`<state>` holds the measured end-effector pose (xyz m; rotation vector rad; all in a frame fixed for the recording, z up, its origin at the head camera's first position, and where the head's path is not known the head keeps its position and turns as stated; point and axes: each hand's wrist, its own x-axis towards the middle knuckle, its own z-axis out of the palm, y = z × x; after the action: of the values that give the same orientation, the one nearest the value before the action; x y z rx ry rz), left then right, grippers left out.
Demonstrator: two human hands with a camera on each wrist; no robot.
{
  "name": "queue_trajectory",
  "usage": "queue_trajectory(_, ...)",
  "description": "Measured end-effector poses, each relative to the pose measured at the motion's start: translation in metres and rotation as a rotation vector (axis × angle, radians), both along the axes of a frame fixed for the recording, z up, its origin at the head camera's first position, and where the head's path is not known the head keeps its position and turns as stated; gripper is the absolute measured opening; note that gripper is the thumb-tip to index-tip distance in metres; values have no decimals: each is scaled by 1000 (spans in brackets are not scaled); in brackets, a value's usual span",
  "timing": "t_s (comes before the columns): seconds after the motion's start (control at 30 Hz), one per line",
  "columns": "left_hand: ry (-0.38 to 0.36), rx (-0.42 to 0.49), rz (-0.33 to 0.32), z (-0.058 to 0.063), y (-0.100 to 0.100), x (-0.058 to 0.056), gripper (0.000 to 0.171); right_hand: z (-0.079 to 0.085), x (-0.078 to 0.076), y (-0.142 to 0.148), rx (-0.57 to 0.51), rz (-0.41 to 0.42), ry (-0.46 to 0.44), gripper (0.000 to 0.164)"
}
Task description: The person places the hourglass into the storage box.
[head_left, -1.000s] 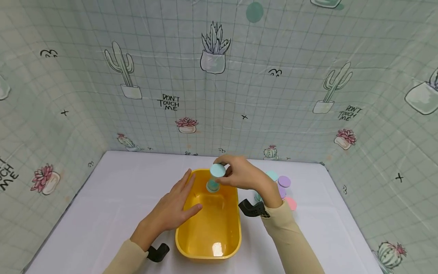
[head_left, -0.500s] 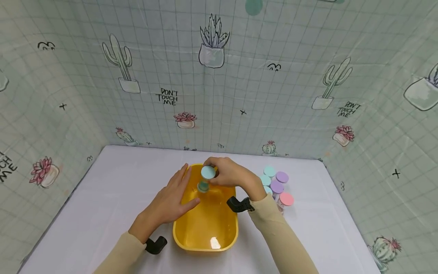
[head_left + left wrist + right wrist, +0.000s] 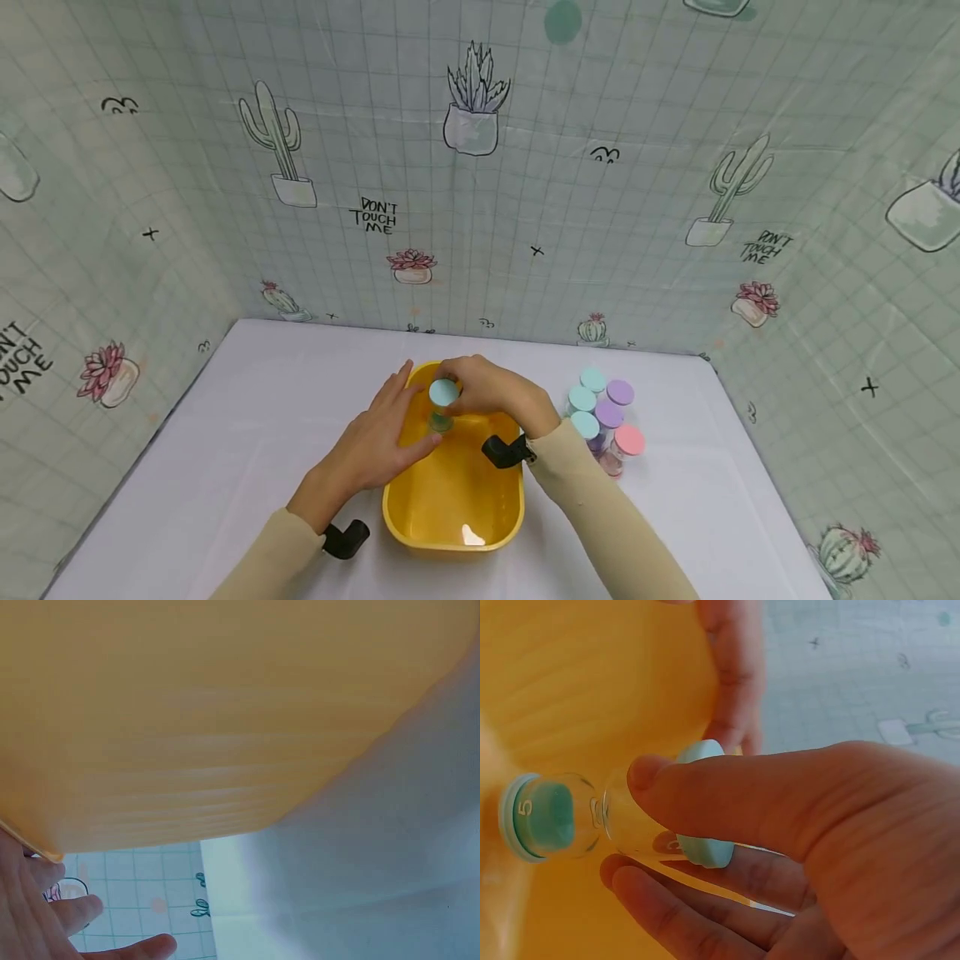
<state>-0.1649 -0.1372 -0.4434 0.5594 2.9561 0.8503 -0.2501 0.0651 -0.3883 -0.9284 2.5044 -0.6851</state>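
A sand timer (image 3: pixel 589 814) with mint caps, clear glass and green sand stands upright in the yellow basin (image 3: pixel 452 537), near its far end. Its lower cap bears a "5". My right hand (image 3: pixel 491 392) grips the upper part between thumb and fingers, as the right wrist view shows. My left hand (image 3: pixel 371 446) lies across the basin's left rim with its fingers extended. In the left wrist view, the fingers (image 3: pixel 79 911) reach past the rim along the outer wall. Whether the timer's base touches the basin floor is hard to tell.
Several more sand timers stand close together right of the basin: mint ones (image 3: pixel 582 398), purple ones (image 3: pixel 609 413) and a pink one (image 3: pixel 628 440). White cloth covers the table (image 3: pixel 285 383). A patterned curtain (image 3: pixel 525 200) encloses the back and sides.
My right hand has carried the sand timer left and slightly lower inside the basin. The left hand stays on the rim. The timers at the right are now less hidden by my arm.
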Motion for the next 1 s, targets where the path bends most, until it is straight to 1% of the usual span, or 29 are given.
queue_trajectory(0.1,-25,-9,3,0,1,0,81,-4,-1,-4,30,4,-13,36)
queue_trajectory(0.23,-45,-28,6,0,2,-1,88,-10,-3,-7,69,-6,-13,35)
queue_trajectory(0.4,-60,-39,16,1,1,0,93,-17,-5,-9,81,6,14,34)
queue_trajectory(0.57,-84,-22,11,0,1,0,96,-24,-4,-8,86,39,45,31)
queue_trajectory(0.77,-81,-34,5,-1,1,0,99,-28,-3,-9,60,71,41,31)
queue_trajectory(1.0,-44,-28,2,1,-1,2,99,-29,-3,-12,57,47,44,37)
